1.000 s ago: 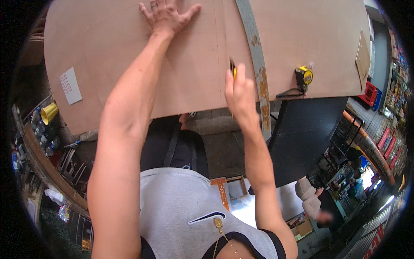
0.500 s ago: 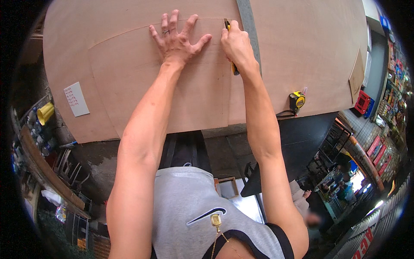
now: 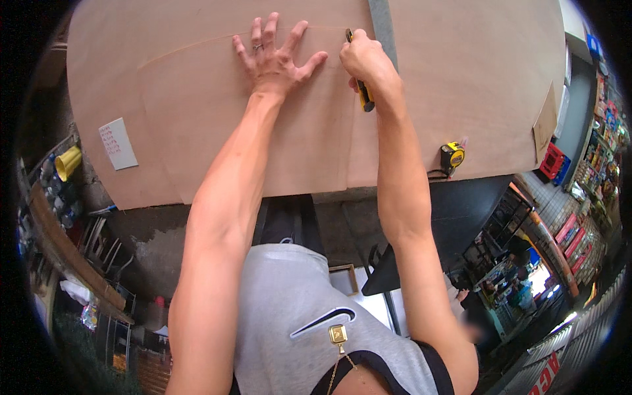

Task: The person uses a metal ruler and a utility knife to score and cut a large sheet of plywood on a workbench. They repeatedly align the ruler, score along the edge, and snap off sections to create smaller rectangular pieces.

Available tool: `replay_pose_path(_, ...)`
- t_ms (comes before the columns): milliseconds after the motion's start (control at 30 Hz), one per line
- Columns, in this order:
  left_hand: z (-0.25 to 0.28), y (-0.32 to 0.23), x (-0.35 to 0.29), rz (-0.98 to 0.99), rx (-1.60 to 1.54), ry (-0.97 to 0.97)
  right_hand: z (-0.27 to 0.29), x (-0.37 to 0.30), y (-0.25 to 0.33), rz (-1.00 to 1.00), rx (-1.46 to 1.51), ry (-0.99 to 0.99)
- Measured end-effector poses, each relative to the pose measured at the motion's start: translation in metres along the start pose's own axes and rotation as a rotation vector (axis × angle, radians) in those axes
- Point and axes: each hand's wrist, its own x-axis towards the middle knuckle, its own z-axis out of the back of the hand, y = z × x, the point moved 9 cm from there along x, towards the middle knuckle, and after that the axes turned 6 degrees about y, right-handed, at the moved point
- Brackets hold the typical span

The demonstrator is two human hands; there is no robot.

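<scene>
For steady control, the spread left hand [image 3: 275, 64] should press the plywood [image 3: 309, 145] flat, left of the yellow-and-black utility knife [image 3: 366, 99] gripped in the right hand [image 3: 370, 62].

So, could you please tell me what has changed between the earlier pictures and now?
The right hand has moved away from the body, from nearer the wooden sheet's front edge to farther across it. It holds the utility knife as before; nothing was newly grasped or released. The left hand remains spread on the sheet, though the view shifted, so any slight slide is unclear. The tape measure and white card still lie there.
</scene>
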Motion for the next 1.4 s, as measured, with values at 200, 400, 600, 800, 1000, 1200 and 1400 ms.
replay_pose_path(200,0.005,0.0,0.0,-0.008,0.042,-0.035,-0.025,-0.018,-0.021,0.032,-0.052,-0.015)
replay_pose_path(400,0.008,-0.004,-0.001,0.026,0.008,0.035,-0.054,-0.06,-0.044,0.06,-0.114,-0.054)
replay_pose_path(600,0.01,-0.004,-0.002,0.053,0.019,0.021,-0.082,-0.118,-0.067,0.022,-0.094,-0.007)
replay_pose_path(800,0.01,-0.01,-0.002,0.056,0.011,0.027,-0.126,-0.171,-0.111,-0.024,-0.083,0.012)
replay_pose_path(1000,0.012,-0.006,-0.004,0.105,0.02,0.103,-0.173,-0.23,-0.152,-0.025,-0.09,0.06)
replay_pose_path(1200,0.005,-0.013,-0.011,0.074,0.027,0.14,-0.273,-0.337,-0.298,-0.287,-0.07,-0.024)
replay_pose_path(1400,0.015,-0.013,0.002,0.049,-0.003,0.119,-0.124,-0.229,-0.161,0.013,0.303,-0.312)
